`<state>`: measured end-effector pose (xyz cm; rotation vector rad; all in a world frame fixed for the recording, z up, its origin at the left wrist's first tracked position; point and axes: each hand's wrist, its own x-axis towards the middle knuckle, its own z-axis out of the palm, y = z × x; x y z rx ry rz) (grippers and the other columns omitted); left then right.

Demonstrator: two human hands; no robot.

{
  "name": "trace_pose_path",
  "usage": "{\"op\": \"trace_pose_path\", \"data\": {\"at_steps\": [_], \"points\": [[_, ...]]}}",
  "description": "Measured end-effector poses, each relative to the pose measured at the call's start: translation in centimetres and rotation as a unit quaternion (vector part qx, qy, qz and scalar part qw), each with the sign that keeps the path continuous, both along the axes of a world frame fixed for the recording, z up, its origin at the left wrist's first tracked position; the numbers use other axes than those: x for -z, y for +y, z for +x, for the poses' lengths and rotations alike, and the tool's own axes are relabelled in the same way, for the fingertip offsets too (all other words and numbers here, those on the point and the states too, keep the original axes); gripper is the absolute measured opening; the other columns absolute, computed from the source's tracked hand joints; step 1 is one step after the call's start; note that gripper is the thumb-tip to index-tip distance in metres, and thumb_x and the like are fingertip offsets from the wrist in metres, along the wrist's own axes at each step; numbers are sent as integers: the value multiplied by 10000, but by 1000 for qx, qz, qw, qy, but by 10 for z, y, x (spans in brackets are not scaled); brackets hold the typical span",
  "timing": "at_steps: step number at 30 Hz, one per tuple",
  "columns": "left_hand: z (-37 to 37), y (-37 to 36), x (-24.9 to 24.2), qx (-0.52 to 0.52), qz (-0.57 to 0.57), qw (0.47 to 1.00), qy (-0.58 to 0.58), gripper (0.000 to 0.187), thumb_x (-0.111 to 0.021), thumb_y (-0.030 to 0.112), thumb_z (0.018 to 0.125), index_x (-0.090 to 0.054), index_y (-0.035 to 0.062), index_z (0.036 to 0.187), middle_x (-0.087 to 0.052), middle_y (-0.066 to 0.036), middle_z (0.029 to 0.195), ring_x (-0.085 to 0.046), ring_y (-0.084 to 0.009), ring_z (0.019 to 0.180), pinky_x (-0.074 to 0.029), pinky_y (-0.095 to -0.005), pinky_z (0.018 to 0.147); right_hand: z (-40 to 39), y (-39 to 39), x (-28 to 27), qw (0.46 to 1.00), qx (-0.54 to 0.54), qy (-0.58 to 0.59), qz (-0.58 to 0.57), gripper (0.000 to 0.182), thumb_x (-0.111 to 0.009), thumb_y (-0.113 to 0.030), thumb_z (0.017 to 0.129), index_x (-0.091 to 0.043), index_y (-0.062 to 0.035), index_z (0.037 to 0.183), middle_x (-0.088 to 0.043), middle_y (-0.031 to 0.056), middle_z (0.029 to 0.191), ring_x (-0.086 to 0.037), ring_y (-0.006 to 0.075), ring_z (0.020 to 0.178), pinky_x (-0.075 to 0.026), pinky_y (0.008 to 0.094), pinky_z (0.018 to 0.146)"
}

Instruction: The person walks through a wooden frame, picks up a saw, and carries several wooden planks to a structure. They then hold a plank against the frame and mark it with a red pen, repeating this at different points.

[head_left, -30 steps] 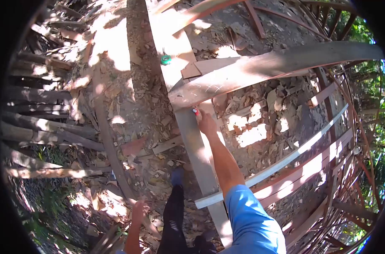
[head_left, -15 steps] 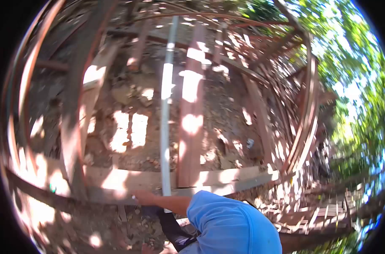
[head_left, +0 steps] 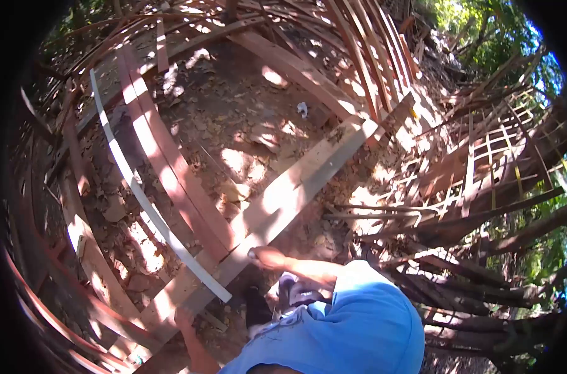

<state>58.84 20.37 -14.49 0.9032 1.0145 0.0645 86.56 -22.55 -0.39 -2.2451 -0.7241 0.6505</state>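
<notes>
Your cloth shirt [head_left: 371,318] is light blue. The long, flat-sided wooden beam [head_left: 290,193] before you is grey-brown, blotched with pale sunlight. You see one narrow, whitish-grey strip [head_left: 202,274], broad reddish-brown planks [head_left: 190,199] banded with bright patches, mottled brown ground [head_left: 233,118] and green leafy foliage [head_left: 495,31].

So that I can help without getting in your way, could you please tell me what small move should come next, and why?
Probably shift the right hand to the pale strip and steady it: the strip crosses the long beam, its end jutting past the near edge, between that hand and the left hand.
</notes>
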Motion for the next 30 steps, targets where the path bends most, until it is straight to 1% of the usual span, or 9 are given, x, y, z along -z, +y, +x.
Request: {"op": "trace_pose_path", "data": {"at_steps": [2, 5, 8, 13, 18, 21, 28, 29, 30], "points": [[81, -76, -61, 122, 118, 976, 138, 489, -498, 481, 965, -556, 100, 1266, -646, -77, 1064, -633, -189, 907, -480, -341, 713, -17, -46, 19, 995, 85, 2, 54, 241, -601, -272, 892, -598, -71, 1025, -646, 157, 873, -639, 367, 837, -510, 444, 728], [182, -211, -138, 181, 108, 977, 24, 516, -503, 478, 971, -550, 71, 1286, -639, -108, 1157, -639, -178, 951, -477, -323, 771, -32, -114, -43, 973, 178, 104, 102, 258, -639, -250, 891, -606, -65, 1068, -637, 111, 835, -637, 275, 769, -513, 392, 715], [264, -356, -210, 293, 99, 950, -49, 503, -474, 447, 996, -536, 45, 1292, -654, -112, 1131, -652, -171, 951, -488, -292, 819, -45, -174, -57, 950, 247, 84, 173, 258, -623, -266, 888, -567, -78, 1055, -649, 139, 835, -653, 347, 783, -508, 438, 699], [333, -533, -288, 431, 47, 884, -175, 482, -458, 411, 1019, -577, -13, 1216, -673, -121, 989, -670, -182, 910, -514, -287, 813, -8, -249, -124, 946, 301, 49, 108, 286, -664, -276, 848, -609, -29, 980, -663, 213, 926, -628, 416, 895, -500, 471, 762], [389, -629, -300, 458, 61, 857, -226, 410, -468, 356, 1020, -647, -12, 1056, -555, -6, 625, -500, -76, 535, -405, -228, 506, 51, -313, -112, 917, 381, -1, 118, 263, -650, -242, 828, -620, -52, 1008, -662, 209, 946, -621, 420, 931, -488, 477, 790], [431, -687, -318, 483, 137, 820, -275, 443, -412, 363, 1033, -641, -5, 942, -464, 10, 559, -435, -76, 490, -358, -241, 474, 87, -359, -110, 902, 412, -31, 125, 293, -652, -241, 821, -609, -72, 1056, -661, 214, 961, -621, 429, 939, -492, 478, 782], [565, -844, -308, 484, 37, 848, -214, 451, -472, 401, 1007, -655, 7, 885, -442, 25, 551, -394, -61, 488, -336, -237, 473, 218, -489, -110, 854, 502, -34, 132, 229, -662, -189, 806, -580, -73, 986, -658, 209, 898, -643, 422, 876, -499, 494, 728], [594, -866, -293, 528, 28, 807, -263, 460, -479, 416, 1000, -652, 9, 874, -431, 34, 546, -382, -52, 479, -320, -233, 462, 242, -510, -115, 843, 531, 65, 52, 240, -655, -208, 829, -579, -78, 1017, -658, 223, 895, -640, 436, 878, -497, 507, 737], [618, -894, -293, 529, 8, 795, -296, 445, -480, 407, 1000, -649, 18, 864, -431, 42, 551, -391, -46, 489, -314, -228, 467, 271, -544, -117, 831, 554, 5, 60, 252, -647, -220, 841, -575, -74, 1034, -657, 228, 893, -638, 442, 882, -498, 511, 737]]}}
